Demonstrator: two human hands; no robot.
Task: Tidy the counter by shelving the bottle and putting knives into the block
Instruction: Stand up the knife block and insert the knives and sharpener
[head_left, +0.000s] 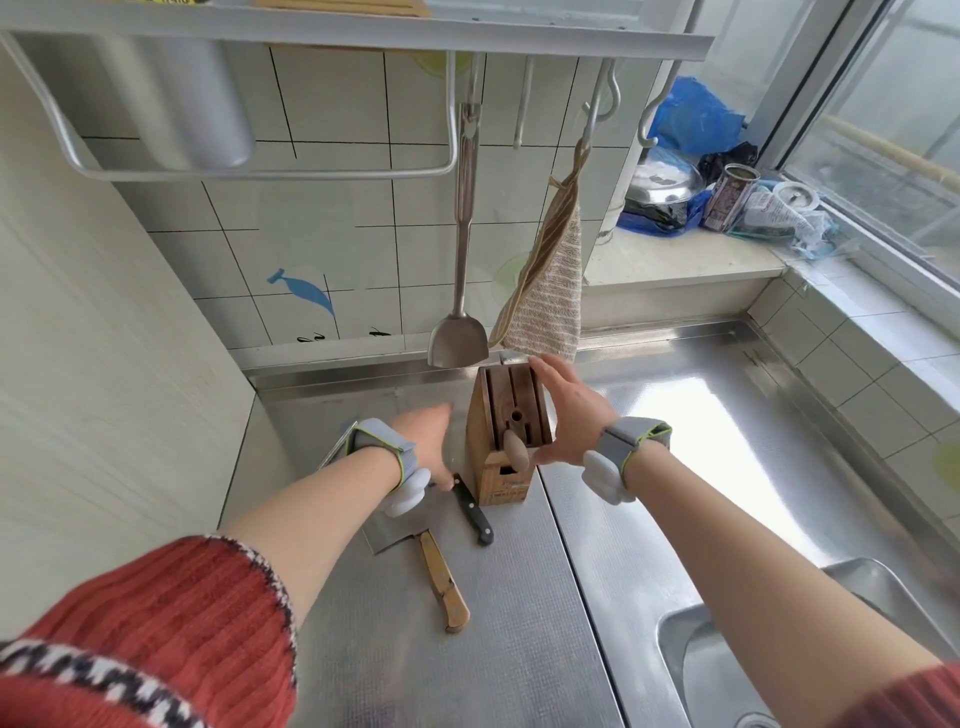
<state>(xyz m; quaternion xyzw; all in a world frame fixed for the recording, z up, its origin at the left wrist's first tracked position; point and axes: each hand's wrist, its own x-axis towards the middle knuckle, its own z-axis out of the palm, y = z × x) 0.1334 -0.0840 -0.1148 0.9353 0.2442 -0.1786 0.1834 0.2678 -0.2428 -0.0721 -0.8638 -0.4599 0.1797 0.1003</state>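
A wooden knife block (506, 452) stands on the steel counter (519, 623), with one pale-handled tool (515, 448) in a slot. My right hand (569, 410) curves around the block's right side and top edge, fingers spread. My left hand (434, 447) hovers open just left of the block, its fingers apart. Below that hand lie a black-handled knife (474, 514) and a cleaver with a wooden handle (441, 582); its blade is partly hidden under my wrist. No bottle is in view on the counter.
A metal spatula (460, 332) and a striped cloth (545, 291) hang from the rack (363, 31) behind the block. A sink (727, 665) sits at the lower right. Pots, bags and a tin (727, 195) crowd the window ledge.
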